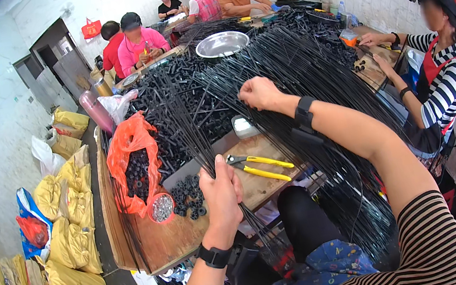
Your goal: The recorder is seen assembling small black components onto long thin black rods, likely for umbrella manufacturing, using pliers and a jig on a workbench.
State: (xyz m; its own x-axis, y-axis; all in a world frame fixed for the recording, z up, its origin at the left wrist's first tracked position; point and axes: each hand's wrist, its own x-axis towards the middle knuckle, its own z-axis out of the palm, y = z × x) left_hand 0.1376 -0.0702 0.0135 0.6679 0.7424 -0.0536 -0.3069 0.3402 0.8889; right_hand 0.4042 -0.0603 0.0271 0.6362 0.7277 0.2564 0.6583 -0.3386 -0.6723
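My left hand [221, 194] is closed around a bundle of thin black rods [196, 138], held slanting over the near edge of the worktable [163, 242]. My right hand [261, 94] is over a large heap of long black rods [314, 81], its fingers curled together; what they pinch, if anything, is hidden. Yellow-handled pliers [265, 167] lie on the wood just right of my left hand. Left of that hand are a heap of small black rings [190, 196] and a red round dish of small metal parts [162, 208].
A heap of short black parts [165, 102] covers the table's middle, with a metal basin [222, 44] on it. An orange plastic bag [134, 157] and a pink flask [96, 111] sit at left. Yellow sacks [71, 245] line the wall. A person [436, 62] works at right, others farther back.
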